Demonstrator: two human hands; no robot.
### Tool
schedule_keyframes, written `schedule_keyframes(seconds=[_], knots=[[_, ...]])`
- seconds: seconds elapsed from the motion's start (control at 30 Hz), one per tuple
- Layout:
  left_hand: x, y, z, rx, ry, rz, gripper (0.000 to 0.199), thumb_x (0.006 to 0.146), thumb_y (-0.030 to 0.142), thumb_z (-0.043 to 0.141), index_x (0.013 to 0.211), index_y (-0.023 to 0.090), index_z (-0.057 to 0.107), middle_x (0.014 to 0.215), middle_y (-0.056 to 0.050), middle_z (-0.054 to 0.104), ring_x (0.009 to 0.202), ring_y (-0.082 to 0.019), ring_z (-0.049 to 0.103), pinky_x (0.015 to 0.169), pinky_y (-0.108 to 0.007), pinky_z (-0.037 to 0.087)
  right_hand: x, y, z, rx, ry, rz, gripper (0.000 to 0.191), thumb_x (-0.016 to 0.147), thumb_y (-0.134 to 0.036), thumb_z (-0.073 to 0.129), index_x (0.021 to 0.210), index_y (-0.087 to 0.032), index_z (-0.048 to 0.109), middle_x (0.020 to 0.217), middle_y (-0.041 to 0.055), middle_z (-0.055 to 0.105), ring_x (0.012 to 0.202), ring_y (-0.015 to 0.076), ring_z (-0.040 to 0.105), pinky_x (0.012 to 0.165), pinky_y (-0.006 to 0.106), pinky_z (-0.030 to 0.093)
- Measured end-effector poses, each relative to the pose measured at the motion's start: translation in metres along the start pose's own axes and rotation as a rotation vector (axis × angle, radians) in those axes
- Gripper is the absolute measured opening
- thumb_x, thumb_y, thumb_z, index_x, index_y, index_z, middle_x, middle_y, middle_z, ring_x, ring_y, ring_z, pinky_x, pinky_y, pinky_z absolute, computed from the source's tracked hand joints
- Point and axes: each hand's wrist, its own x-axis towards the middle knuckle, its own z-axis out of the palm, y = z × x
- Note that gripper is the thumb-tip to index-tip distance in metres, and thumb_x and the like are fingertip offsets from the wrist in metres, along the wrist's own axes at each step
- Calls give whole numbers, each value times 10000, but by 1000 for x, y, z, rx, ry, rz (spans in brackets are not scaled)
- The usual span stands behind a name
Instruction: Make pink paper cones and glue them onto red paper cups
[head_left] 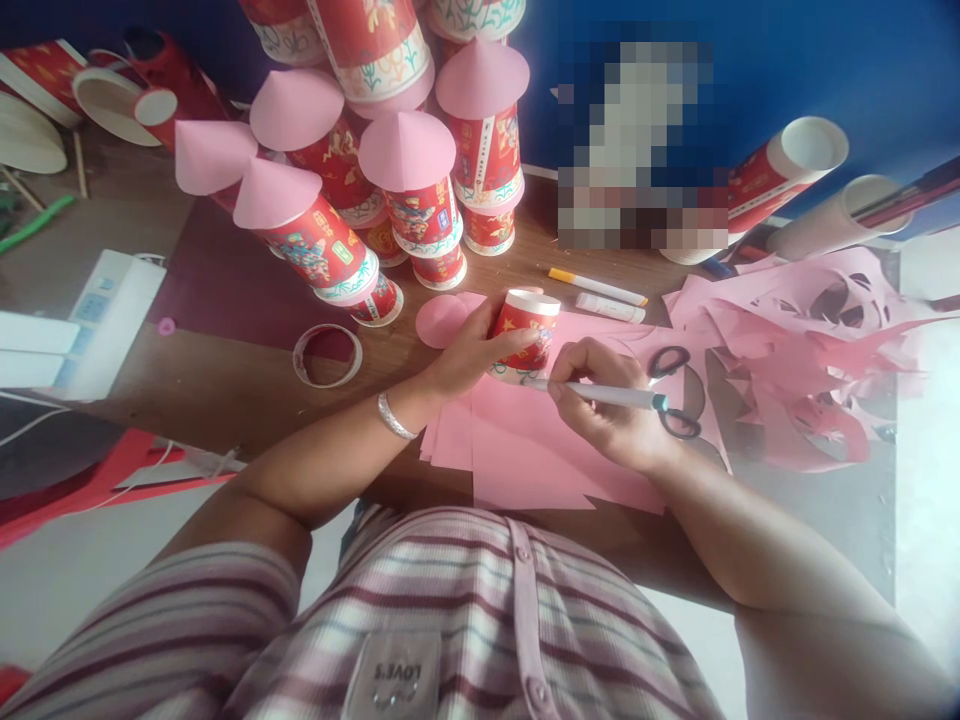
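My left hand (470,352) is wrapped round a red paper cup (517,322), tilted slightly, with a white band at its lower end. Green curly lines show on that band. In my right hand (607,400) is a white marker (619,394) with a teal end, gripped like a pen. Its tip is close to the cup's white band; whether it touches I cannot tell. Under both hands lie pink paper sheets (525,460). Scissors with dark handles (679,424) rest on the paper beside my right hand. A pink paper cone (442,320) lies by my left hand.
Several red cup towers with pink cone roofs (409,150) stand at the back. A yellow marker (598,286) and a white marker cap or pen (610,307) lie beyond the cup. Pink scraps (817,350) are heaped right. A paper ring (328,357) and white box (105,325) are left.
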Motion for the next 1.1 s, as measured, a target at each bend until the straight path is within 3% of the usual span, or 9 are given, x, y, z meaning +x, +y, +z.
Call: schedule_keyframes(seconds=[0.2,0.37,0.63,0.77,0.87,1.0,1.1], knots=[[-1,6,3,-96,25,-18,280,838,385,746,1023,195,655,924,-37,696,842,-208,693,776,-377,569,-3,0,2,-131,52,-235,135,867,-116,575,859,-239,517,688,-28,619,544,113,564,504,242,461],[-1,11,5,-153,39,-21,323,810,395,750,1041,174,707,929,-55,726,867,-221,718,781,-365,587,-3,2,7,-261,143,-480,263,806,-15,554,889,-258,500,635,-49,536,536,150,573,515,291,516],[-1,11,6,-204,52,-4,285,818,360,737,1034,174,744,910,-43,738,863,-198,715,802,-334,591,-5,9,8,-388,169,-637,271,743,-5,582,850,-250,537,634,-31,572,544,154,578,556,314,564],[-1,9,5,-258,48,16,177,821,331,748,927,189,746,849,-12,717,806,-161,692,766,-292,585,-5,10,6,-459,182,-692,252,760,-35,598,877,-251,544,648,-35,573,571,150,576,581,309,597],[-1,10,4,-294,65,18,175,837,316,719,965,200,747,935,-14,731,895,-159,701,823,-280,588,-3,12,5,-513,211,-753,270,771,-30,614,951,-228,582,655,-38,570,572,144,550,602,311,614],[-1,12,5,-313,75,2,262,848,327,685,1074,207,740,1069,-36,753,1037,-202,716,927,-332,592,-5,4,7,-558,240,-913,255,840,-106,638,1044,-258,633,668,-55,540,561,133,500,658,327,631],[0,11,5,-300,88,-29,279,845,353,676,1067,196,739,1040,-58,764,1030,-251,735,943,-401,600,-18,-16,10,-448,300,-899,229,856,-135,655,1001,-310,631,680,-56,533,587,148,506,753,374,660]])
